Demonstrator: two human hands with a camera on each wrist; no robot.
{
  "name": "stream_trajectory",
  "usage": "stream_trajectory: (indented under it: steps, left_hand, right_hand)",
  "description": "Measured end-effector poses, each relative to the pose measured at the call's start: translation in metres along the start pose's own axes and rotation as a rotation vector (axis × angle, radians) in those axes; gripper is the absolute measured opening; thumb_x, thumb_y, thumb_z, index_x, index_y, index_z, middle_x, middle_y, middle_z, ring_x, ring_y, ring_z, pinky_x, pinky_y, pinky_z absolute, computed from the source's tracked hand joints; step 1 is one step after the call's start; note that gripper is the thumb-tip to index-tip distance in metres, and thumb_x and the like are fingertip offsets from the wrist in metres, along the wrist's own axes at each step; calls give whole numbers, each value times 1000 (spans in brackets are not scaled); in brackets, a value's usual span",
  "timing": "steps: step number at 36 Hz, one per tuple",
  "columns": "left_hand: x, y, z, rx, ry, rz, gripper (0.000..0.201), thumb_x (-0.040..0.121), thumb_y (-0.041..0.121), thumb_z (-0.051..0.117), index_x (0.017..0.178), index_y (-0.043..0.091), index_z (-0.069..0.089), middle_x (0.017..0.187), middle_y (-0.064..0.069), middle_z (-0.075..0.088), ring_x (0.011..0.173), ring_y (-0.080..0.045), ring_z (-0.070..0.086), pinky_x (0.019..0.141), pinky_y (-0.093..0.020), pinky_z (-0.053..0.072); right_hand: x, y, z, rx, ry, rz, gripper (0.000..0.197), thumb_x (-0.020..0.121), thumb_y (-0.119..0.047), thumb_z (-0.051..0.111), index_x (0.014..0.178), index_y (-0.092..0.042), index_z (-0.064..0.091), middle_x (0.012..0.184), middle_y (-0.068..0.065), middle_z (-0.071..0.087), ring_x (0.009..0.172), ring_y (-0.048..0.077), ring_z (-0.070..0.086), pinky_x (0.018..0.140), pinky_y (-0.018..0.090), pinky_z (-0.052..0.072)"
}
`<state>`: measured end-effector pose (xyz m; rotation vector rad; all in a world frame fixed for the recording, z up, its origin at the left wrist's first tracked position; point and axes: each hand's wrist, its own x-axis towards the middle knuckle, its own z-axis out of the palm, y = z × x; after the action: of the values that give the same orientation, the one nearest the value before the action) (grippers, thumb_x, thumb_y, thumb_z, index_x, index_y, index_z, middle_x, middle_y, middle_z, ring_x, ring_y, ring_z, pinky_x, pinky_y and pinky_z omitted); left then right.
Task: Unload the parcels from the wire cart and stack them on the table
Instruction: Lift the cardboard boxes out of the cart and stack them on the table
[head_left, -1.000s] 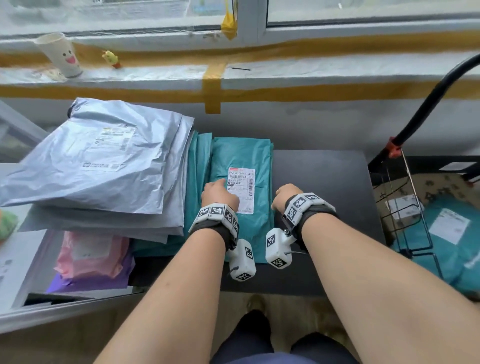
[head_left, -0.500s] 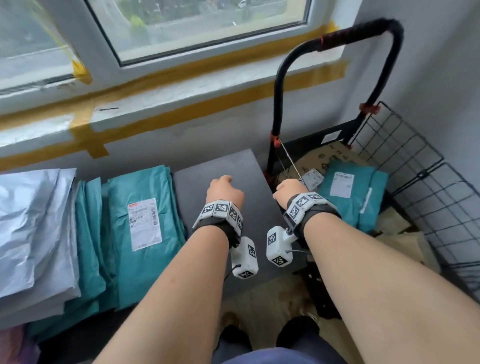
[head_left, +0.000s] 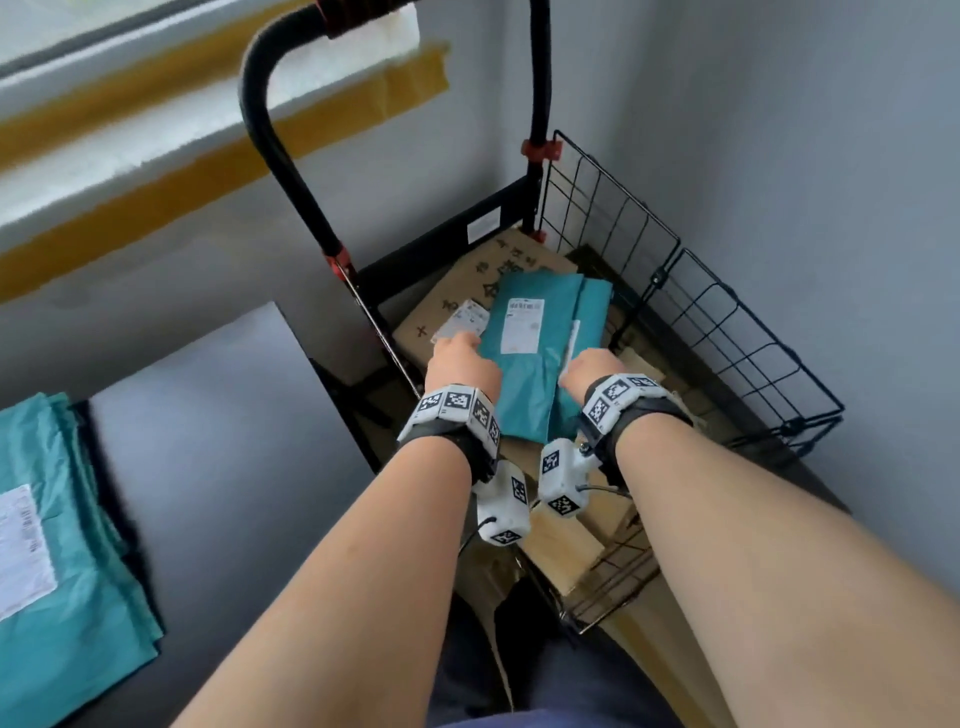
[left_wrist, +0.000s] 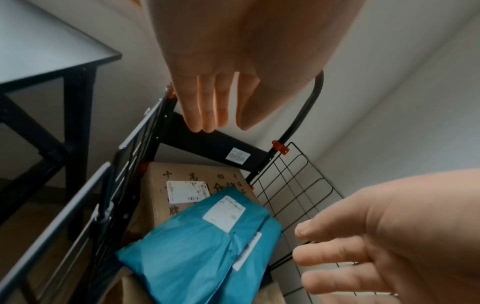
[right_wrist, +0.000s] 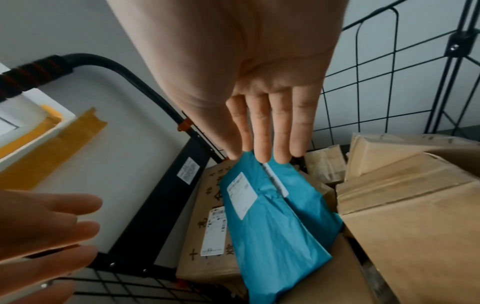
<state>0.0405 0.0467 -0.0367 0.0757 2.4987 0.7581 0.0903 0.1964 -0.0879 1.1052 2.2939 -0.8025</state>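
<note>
A: Grip status? Both hands empty, fingers straight and apart. Left hand (head_left: 464, 364) over the near-left edge of the teal mailer (head_left: 524, 353), right hand (head_left: 592, 370) over its right edge; contact can't be confirmed.

B: Location: mailer lies atop a printed cardboard box (left_wrist: 187, 185) toward the handle end of the wire cart (head_left: 701, 312).

A: Handling, by judgement: thin plastic film, soft, light, probably slick and floppy. Best taken along both long edges.

B: More cardboard boxes (right_wrist: 405, 195) alongside, stiff and likely heavier. Teal mailers already sit on the table (head_left: 223, 441).
</note>
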Motion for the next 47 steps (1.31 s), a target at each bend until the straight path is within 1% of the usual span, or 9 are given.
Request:
stream_trajectory:
  steps: [14, 20, 22, 28, 33, 37, 41, 44, 47]
  left_hand:
    - [70, 10, 63, 146, -109, -91, 55, 88, 0, 39, 138, 22, 47, 140, -7, 43, 122, -25, 49, 92, -32, 43]
    - [102, -5, 86, 166, -194, -128, 55, 88, -1, 37, 139, 19, 44, 143, -9, 37, 128, -26, 43, 98, -32, 39]
    - [110, -10, 91, 170, -211, -142, 55, 88, -2, 37, 138, 19, 44, 143, -9, 37, 128, -26, 43, 98, -32, 39]
    - [132, -26, 101, 181, -214, -151, 55, 87, -1, 39, 137, 20, 46, 141, -8, 39, 123, -25, 47, 93, -30, 41]
    - [146, -37, 102, 188, -220, -152, 55, 86, -2, 40, 137, 19, 47, 141, -7, 40, 122, -24, 48, 92, -29, 41]
    - [153, -41, 103, 180, -210, -146, 54, 87, -2, 40, 136, 19, 47, 141, -6, 40, 124, -23, 46, 93, -29, 40]
    - [155, -42, 103, 168, -216, -148, 53, 88, -2, 40, 136, 19, 47, 141, -6, 40, 125, -23, 45, 96, -30, 40]
    - [154, -44, 102, 159, -212, -146, 52, 88, -2, 40, 136, 19, 46, 141, -5, 40, 124, -22, 46, 95, -30, 40]
    - [153, -45, 100, 144, -208, -154, 53, 88, -2, 41, 136, 20, 46, 141, -4, 39, 123, -23, 47, 97, -31, 42]
  right_hand:
    - [66, 31, 30, 139, -125, 156, 9, 91, -14, 53, 96, -7, 52, 78, 8, 53, 76, 29, 55, 67, 31, 42]
    - [105, 31, 58, 196, -184, 230, 11, 90, -17, 56, 96, -8, 60, 112, 14, 64, 98, 32, 64, 81, 36, 52]
    - [116, 28, 67, 235, -195, 274, 7, 87, -16, 54, 86, -9, 54, 109, 16, 67, 94, 34, 67, 85, 41, 55]
    - [143, 20, 96, 324, -177, 382, 30, 85, -14, 51, 114, -7, 46, 96, 14, 61, 89, 36, 67, 82, 46, 57]
    - [155, 14, 101, 306, -131, 424, 29, 88, -12, 54, 113, -9, 41, 104, 8, 62, 97, 31, 65, 57, 34, 46]
    - [166, 5, 106, 448, -129, 446, 39, 86, -10, 52, 123, -7, 38, 117, 16, 59, 95, 37, 67, 83, 46, 56]
    - [172, 2, 108, 579, -188, 384, 48, 87, -10, 55, 133, -1, 42, 122, 19, 57, 95, 31, 66, 57, 31, 59]
    - [174, 0, 107, 604, -174, 361, 44, 89, -9, 58, 130, 1, 47, 118, 18, 60, 85, 26, 65, 38, 19, 51]
    - [170, -6, 101, 607, -162, 387, 29, 88, -14, 64, 110, 1, 54, 86, 15, 66, 73, 26, 67, 58, 32, 60]
